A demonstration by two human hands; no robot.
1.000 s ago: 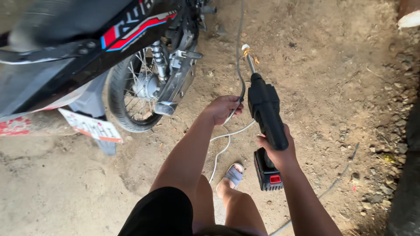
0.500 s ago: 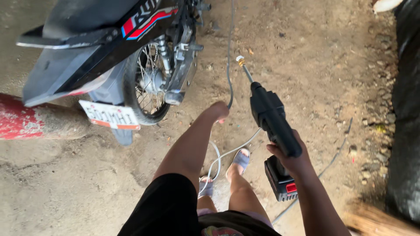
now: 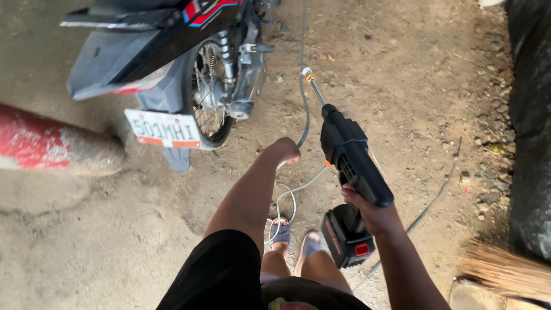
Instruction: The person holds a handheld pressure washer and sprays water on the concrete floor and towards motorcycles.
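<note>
Right hand (image 3: 367, 209) gripped handle of black spray gun (image 3: 351, 161), nozzle (image 3: 310, 77) aimed forward over dirt toward motorcycle (image 3: 189, 63). Battery (image 3: 346, 236) hung below fist. Left hand (image 3: 282, 150) was closed round dark hose (image 3: 304, 109), held out ahead of knees, just left of gun body. White cord (image 3: 290, 198) looped on ground beside sandalled feet (image 3: 295, 241). Rear wheel (image 3: 209, 97) stood near, left of nozzle. Straw broom (image 3: 505, 272) lay at lower right.
</note>
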